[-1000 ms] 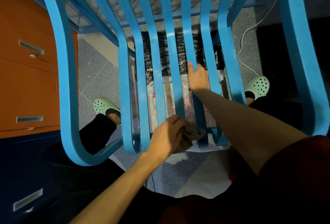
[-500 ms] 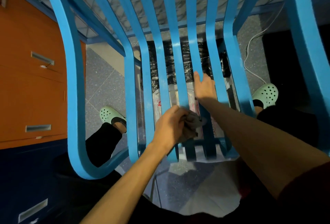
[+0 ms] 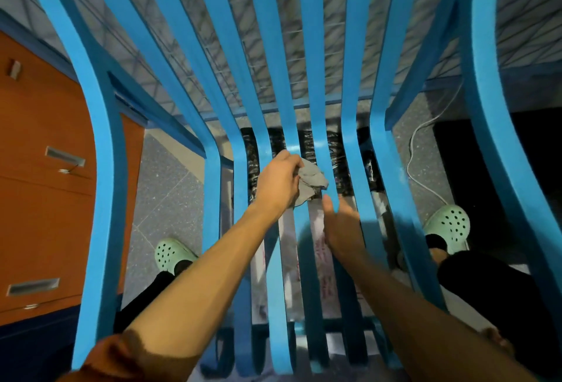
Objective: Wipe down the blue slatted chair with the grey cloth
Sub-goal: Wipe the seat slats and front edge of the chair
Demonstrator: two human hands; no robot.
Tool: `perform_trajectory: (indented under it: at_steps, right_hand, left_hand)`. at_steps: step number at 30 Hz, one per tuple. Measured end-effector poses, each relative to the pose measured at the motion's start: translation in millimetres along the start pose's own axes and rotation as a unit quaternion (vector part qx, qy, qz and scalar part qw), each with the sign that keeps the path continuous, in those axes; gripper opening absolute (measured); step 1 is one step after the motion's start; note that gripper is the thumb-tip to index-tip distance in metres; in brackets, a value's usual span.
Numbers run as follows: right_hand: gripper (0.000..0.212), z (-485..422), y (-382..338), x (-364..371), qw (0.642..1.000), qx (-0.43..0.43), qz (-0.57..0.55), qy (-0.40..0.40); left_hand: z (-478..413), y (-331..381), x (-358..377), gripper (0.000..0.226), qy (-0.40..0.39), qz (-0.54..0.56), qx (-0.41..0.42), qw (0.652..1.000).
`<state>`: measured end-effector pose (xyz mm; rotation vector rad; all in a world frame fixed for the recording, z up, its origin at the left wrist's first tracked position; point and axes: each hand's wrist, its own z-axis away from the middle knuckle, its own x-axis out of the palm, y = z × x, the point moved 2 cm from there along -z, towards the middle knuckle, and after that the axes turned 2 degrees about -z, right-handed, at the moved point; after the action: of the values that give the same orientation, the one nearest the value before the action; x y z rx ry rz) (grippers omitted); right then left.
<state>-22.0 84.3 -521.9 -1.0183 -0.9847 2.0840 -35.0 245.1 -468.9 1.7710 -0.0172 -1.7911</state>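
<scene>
The blue slatted chair [image 3: 106, 199] fills the head view, its curved slats running from the near edge up and away. My left hand [image 3: 278, 182] grips the bunched grey cloth [image 3: 311, 182] against a middle slat near the bend of the seat. My right hand [image 3: 342, 225] lies just below the cloth on the neighbouring slats, with the thumb raised beside a slat; its fingers are mostly hidden behind the slats.
An orange cabinet [image 3: 39, 199] with metal drawer handles stands at the left. Under the chair lie black wrapped items and a white printed plastic bag [image 3: 324, 275]. My feet in pale green clogs [image 3: 171, 252] stand on the grey speckled floor. A white cable [image 3: 418, 156] trails at the right.
My left hand has slid the cloth up the slat from the seat's front edge toward the bend. The camera has moved closer, and my right hand now sits below the cloth.
</scene>
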Motion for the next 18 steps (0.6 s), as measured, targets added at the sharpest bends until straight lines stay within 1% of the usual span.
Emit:
perform_trajectory:
  at_steps: [1,2,3,4,7,9,10,12,14,16,18]
  right_hand:
    - [0.029,-1.2,4.9,-0.7,0.999,-0.004,0.029,0.038]
    - [0.034,-0.7,6.0,-0.4,0.999,0.018,0.034,0.027]
    - [0.036,-2.0,8.8,0.7,0.997,0.009,0.068,0.018]
    - [0.037,-3.5,8.7,2.9,0.997,0.004,0.079,0.017]
    - [0.042,-5.7,7.9,4.3,0.997,0.004,0.079,0.015]
    - [0.038,-4.5,5.9,2.2,0.998,0.003,0.066,0.003]
    - [0.037,-3.0,6.3,1.4,0.999,0.016,0.038,-0.001]
    - [0.041,-2.1,1.8,-2.0,0.999,0.039,-0.011,-0.002]
    - [0.045,-3.7,-2.1,-0.2,0.999,0.042,-0.012,-0.011]
    - [0.040,-3.0,-2.7,0.0,0.998,0.050,0.022,-0.012]
    - [0.028,0.7,-2.4,-3.3,0.998,0.053,0.032,-0.012]
  left_hand:
    - [-12.3,-2.5,-1.8,0.017,0.000,-0.009,0.002,1.000]
    - [-23.4,-5.0,-3.3,0.017,0.003,-0.014,-0.002,1.000]
    - [-32.7,-8.0,-4.3,0.018,0.006,-0.017,-0.010,1.000]
    - [-40.2,-9.9,-4.9,0.019,0.012,-0.018,-0.019,1.000]
    - [-48.8,-10.6,-2.5,0.021,0.032,-0.010,-0.050,0.998]
    - [-43.8,-7.1,0.9,0.021,0.037,-0.006,-0.057,0.998]
    - [-38.5,-5.4,3.0,0.021,0.033,-0.006,-0.056,0.998]
    - [-25.1,-1.2,3.3,0.022,0.013,-0.007,-0.052,0.999]
    - [-10.4,2.6,2.0,0.022,-0.006,-0.013,-0.049,0.999]
    - [10.1,8.4,3.0,0.019,-0.025,-0.018,-0.043,0.999]
    - [37.6,16.6,5.8,0.020,-0.042,-0.008,-0.038,0.998]
